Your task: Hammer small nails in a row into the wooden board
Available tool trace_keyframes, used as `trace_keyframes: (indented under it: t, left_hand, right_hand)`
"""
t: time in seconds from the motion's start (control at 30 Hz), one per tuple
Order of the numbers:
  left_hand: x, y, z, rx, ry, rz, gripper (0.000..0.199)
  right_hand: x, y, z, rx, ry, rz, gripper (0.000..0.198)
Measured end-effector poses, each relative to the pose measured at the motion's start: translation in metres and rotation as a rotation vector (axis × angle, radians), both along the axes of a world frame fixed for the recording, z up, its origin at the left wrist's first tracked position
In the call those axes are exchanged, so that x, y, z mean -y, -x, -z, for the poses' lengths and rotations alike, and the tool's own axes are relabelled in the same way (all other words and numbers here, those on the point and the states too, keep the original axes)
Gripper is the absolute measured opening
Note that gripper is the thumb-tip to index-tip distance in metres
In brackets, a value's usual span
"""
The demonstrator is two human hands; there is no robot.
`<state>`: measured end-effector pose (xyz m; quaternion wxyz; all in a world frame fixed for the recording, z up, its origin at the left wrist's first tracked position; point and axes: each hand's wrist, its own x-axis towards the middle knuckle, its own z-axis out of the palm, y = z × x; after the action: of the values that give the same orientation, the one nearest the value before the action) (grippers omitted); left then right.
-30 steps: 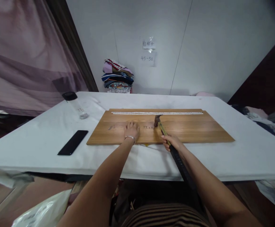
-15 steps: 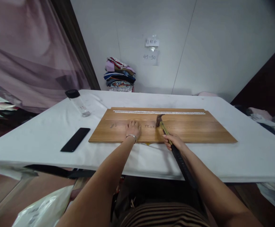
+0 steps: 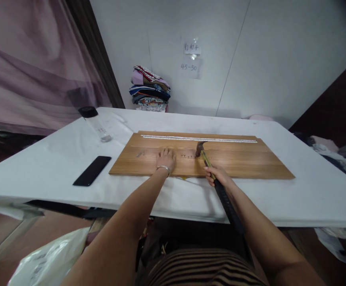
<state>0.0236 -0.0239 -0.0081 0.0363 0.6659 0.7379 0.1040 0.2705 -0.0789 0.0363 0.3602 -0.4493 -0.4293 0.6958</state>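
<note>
My right hand (image 3: 219, 175) is wrapped round the shaft of a claw hammer (image 3: 206, 160), whose black grip runs back beneath my forearm. The hammer's head is at the middle of a brown wooden board (image 3: 244, 159); whether it touches a nail there I cannot tell. Flat on the board, fingers spread, rests my left hand (image 3: 166, 159), with a bracelet at the wrist. A short row of nails (image 3: 187, 156) stands in the wood between my hands. Left of my left hand lie several loose nails (image 3: 140, 154).
Two white strips (image 3: 197, 139) run along the board's far side. On the white-covered table (image 3: 42, 167) are a black phone (image 3: 92, 171) and a clear bottle with a black lid (image 3: 97, 125). Folded clothes (image 3: 150, 89) are stacked by the wall.
The view has shifted slightly, so the scene sits a little higher in it. The hammer's head stays at about the same place over the board, and my left hand remains flat.
</note>
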Motion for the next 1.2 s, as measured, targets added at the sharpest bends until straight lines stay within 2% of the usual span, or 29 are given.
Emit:
trace_keyframes:
  t: [0.7,0.87,1.2]
  left_hand:
    - [0.0006,0.0,-0.0007,-0.002,0.01,-0.008,0.05]
    - [0.0012,0.0003,-0.0014,0.003,0.003,-0.001,0.049]
    - [0.0008,0.0008,-0.0018,-0.006,0.004,0.007,0.048]
  right_hand:
    - [0.0015,0.0016,-0.0018,0.009,0.011,-0.026,0.049]
    - [-0.0005,-0.0018,0.0001,0.027,0.005,-0.074,0.048]
    - [-0.0018,-0.0046,0.0054,0.013,0.002,-0.024,0.048]
